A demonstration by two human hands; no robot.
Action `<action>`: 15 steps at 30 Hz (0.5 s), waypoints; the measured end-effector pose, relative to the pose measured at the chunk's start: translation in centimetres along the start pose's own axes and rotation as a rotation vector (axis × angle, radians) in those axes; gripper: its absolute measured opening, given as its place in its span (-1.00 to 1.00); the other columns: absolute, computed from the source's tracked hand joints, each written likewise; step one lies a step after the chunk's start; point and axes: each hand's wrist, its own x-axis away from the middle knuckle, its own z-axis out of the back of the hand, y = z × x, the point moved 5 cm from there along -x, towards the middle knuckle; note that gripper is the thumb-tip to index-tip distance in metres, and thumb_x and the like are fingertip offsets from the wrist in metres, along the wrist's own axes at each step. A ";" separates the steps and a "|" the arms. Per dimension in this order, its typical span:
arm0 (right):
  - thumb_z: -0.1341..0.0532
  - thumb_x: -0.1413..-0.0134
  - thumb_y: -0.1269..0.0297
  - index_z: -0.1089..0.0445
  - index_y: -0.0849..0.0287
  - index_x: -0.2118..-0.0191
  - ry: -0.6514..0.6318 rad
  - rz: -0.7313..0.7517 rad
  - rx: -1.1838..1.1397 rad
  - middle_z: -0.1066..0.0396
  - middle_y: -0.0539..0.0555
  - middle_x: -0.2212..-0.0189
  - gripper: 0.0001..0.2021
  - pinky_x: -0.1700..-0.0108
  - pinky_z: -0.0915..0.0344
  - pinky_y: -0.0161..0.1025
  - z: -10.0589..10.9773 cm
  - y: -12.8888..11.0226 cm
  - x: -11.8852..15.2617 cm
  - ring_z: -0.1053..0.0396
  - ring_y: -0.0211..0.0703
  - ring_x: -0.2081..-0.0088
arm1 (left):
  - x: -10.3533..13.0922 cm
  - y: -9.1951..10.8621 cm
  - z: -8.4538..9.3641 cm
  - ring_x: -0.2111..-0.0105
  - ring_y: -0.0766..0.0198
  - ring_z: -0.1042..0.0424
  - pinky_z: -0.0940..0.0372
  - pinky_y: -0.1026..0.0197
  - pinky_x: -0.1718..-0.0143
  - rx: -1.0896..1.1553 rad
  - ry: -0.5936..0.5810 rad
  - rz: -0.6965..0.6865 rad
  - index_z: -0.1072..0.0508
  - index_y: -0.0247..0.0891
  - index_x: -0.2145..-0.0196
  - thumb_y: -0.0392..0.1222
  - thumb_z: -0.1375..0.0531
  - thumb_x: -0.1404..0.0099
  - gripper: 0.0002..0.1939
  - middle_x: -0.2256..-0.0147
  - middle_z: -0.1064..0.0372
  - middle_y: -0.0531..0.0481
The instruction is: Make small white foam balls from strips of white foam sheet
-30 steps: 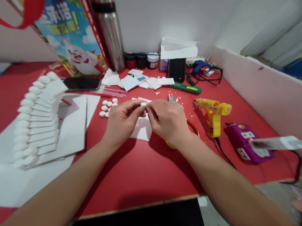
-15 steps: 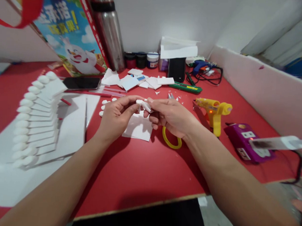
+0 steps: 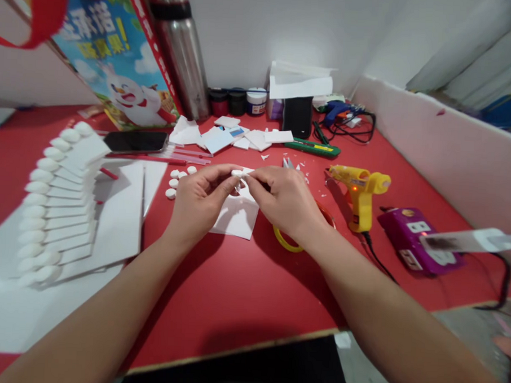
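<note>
Above the red table, my left hand pinches a small white piece between thumb and fingers. My right hand grips the same piece from the other side, fingertips closed and nearly touching the left ones. Its exact kind is hard to make out, since the fingers cover much of it. Beneath lies a square white sheet. Several small white rounded discs rest beside my left hand. Scissors with yellow and orange handles lie partly hidden under my right hand and wrist.
A stepped white model edged with white discs stands left. A yellow glue gun and purple power socket are right. Behind lie white offcuts, a green cutter, a phone and a steel flask.
My right hand has turned over, its knuckles now upward and its lower fingers curled out of sight. The white piece looks shorter between the fingertips. Both hands stay in nearly the same place.
</note>
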 end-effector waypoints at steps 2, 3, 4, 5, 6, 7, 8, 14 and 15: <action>-0.15 -0.28 0.36 -0.38 0.22 0.50 0.056 0.019 0.102 -0.34 0.01 0.54 -0.71 0.37 -0.01 -0.22 0.1 -0.5 0.3 -0.21 -0.27 0.47 | 0.2 0.3 -0.2 0.34 0.24 -0.53 -0.45 0.18 0.21 -0.012 0.033 -0.026 -0.63 -0.23 0.15 -0.10 -0.33 -0.27 -0.77 0.27 -0.60 -0.05; -0.14 -0.29 0.36 -0.39 0.21 0.49 0.076 0.024 0.135 -0.37 0.03 0.52 -0.71 0.35 -0.02 -0.22 0.1 -0.8 0.4 -0.23 -0.25 0.45 | 0.3 0.5 -0.3 0.32 0.23 -0.54 -0.46 0.18 0.19 -0.023 0.052 -0.039 -0.63 -0.23 0.15 -0.10 -0.33 -0.28 -0.78 0.26 -0.60 -0.05; -0.12 -0.31 0.35 -0.39 0.21 0.47 0.092 0.027 0.161 -0.39 0.05 0.51 -0.71 0.34 -0.04 -0.21 0.0 -1.0 0.6 -0.26 -0.23 0.43 | 0.4 0.7 -0.4 0.29 0.21 -0.55 -0.47 0.17 0.17 -0.038 0.069 -0.048 -0.63 -0.22 0.14 -0.11 -0.32 -0.29 -0.78 0.24 -0.61 -0.05; -0.11 -0.32 0.34 -0.40 0.20 0.46 0.102 0.029 0.182 -0.41 0.06 0.49 -0.70 0.32 -0.05 -0.21 -0.1 -1.2 0.7 -0.29 -0.21 0.41 | 0.5 0.8 -0.5 0.25 0.19 -0.56 -0.47 0.16 0.15 -0.053 0.087 -0.056 -0.63 -0.22 0.14 -0.11 -0.32 -0.29 -0.78 0.21 -0.61 -0.05; -0.10 -0.33 0.34 -0.40 0.20 0.45 0.106 0.032 0.199 -0.43 0.07 0.47 -0.71 0.30 -0.07 -0.21 -0.3 -1.3 0.8 -0.31 -0.19 0.40 | 0.6 1.0 -0.5 0.22 0.18 -0.57 -0.48 0.16 0.13 -0.067 0.104 -0.064 -0.64 -0.22 0.13 -0.12 -0.31 -0.30 -0.78 0.19 -0.62 -0.05; -0.09 -0.33 0.34 -0.40 0.20 0.43 0.109 0.034 0.216 -0.44 0.09 0.45 -0.71 0.29 -0.08 -0.20 -0.4 -1.4 0.9 -0.33 -0.17 0.38 | 0.8 1.0 -0.6 0.20 0.17 -0.58 -0.48 0.15 0.11 -0.078 0.121 -0.069 -0.64 -0.21 0.13 -0.12 -0.31 -0.30 -0.78 0.17 -0.62 -0.06; -0.08 -0.33 0.34 -0.40 0.20 0.42 0.107 0.038 0.235 -0.45 0.11 0.44 -0.72 0.28 -0.09 -0.19 -0.6 -1.4 0.9 -0.34 -0.15 0.37 | 0.9 1.1 -0.7 0.19 0.16 -0.58 -0.49 0.15 0.10 -0.086 0.138 -0.072 -0.64 -0.21 0.13 -0.12 -0.31 -0.30 -0.78 0.16 -0.62 -0.06; -0.05 -0.30 0.39 -0.41 0.22 0.38 0.070 0.070 0.333 -0.46 0.17 0.39 -0.74 0.27 -0.13 -0.18 -1.0 -1.2 1.0 -0.35 -0.09 0.34 | 1.4 0.6 -0.8 0.24 0.14 -0.61 -0.53 0.09 0.10 -0.108 0.150 -0.058 -0.66 -0.17 0.11 -0.09 -0.33 -0.29 -0.76 0.17 -0.64 -0.02; -0.05 -0.30 0.39 -0.42 0.22 0.38 0.072 0.074 0.338 -0.47 0.18 0.38 -0.74 0.27 -0.13 -0.18 -0.9 -1.0 0.9 -0.35 -0.09 0.34 | 1.5 0.5 -0.8 0.23 0.14 -0.62 -0.53 0.07 0.09 -0.101 0.131 -0.055 -0.65 -0.16 0.09 -0.08 -0.32 -0.30 -0.75 0.15 -0.64 -0.02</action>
